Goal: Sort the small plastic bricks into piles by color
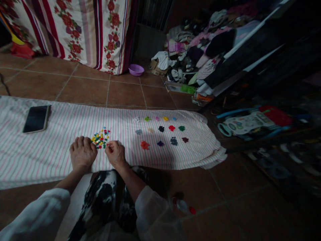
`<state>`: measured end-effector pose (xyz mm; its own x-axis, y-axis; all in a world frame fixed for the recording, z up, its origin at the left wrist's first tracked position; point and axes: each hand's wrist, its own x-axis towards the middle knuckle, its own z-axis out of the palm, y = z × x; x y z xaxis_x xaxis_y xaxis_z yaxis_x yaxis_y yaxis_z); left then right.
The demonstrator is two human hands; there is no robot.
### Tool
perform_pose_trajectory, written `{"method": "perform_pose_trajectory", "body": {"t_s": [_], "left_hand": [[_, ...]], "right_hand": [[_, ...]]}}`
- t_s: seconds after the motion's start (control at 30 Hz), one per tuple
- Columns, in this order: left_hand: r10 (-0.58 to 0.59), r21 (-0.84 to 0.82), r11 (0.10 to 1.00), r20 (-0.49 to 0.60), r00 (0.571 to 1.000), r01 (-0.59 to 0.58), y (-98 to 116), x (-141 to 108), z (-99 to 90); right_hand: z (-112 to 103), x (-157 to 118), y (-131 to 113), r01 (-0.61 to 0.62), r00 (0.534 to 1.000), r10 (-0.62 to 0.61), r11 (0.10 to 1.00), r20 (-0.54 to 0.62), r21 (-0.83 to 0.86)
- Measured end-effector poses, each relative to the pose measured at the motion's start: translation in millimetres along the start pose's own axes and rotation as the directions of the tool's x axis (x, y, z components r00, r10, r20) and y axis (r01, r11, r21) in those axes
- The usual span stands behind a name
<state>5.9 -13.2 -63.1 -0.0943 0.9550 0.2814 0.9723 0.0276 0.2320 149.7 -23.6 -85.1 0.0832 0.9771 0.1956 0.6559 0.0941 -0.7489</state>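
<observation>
A mixed pile of small colored pieces (100,138), mostly yellow, red, green and white, lies on the striped cloth between my hands. My left hand (82,152) rests on the cloth at the pile's left edge, its fingers together and curled; nothing shows in it. At the pile's right edge, my right hand (115,152) has thumb and forefinger pinched, and what they hold is too small to name. To the right, several single-color heaps lie in three rows, among them a yellow heap (165,118), a black heap (161,128), a red heap (172,128) and an orange heap (144,145).
A phone (36,118) lies at the left on the striped cloth (65,124). Beyond the cloth, a purple basin (136,70) stands on the tiled floor near a floral curtain (87,36). Clothes (190,53) are heaped behind. A bottle (182,206) lies on the floor below.
</observation>
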Motion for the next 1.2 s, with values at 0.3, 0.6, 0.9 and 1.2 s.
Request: {"method": "perform_pose_trajectory", "body": {"t_s": [0.3, 0.6, 0.9, 1.2], "left_hand": [[0.016, -0.016, 1.000, -0.007, 1.000, -0.016, 2.4, 0.9, -5.1], [-0.003, -0.050, 0.999, 0.020, 1.000, 0.004, 3.9, 1.1, -8.0], [0.006, -0.046, 0.999, 0.012, 1.000, -0.005, 5.2, 0.3, -9.4], [-0.005, -0.055, 0.998, 0.043, 0.999, 0.008, 7.3, 0.3, -13.6]], "right_hand": [[-35.6, -5.4, 2.3, -0.035, 0.989, 0.050, 0.993, -0.141, 0.109], [-92.0, -0.5, 41.4, 0.043, 0.949, 0.013, 0.985, -0.316, 0.167], [-146.8, 1.4, 102.3, -0.054, 0.880, 0.119, 0.987, -0.459, 0.152], [-214.6, 9.9, 162.0, -0.148, 0.818, 0.132, 0.989, -0.559, 0.017]]}}
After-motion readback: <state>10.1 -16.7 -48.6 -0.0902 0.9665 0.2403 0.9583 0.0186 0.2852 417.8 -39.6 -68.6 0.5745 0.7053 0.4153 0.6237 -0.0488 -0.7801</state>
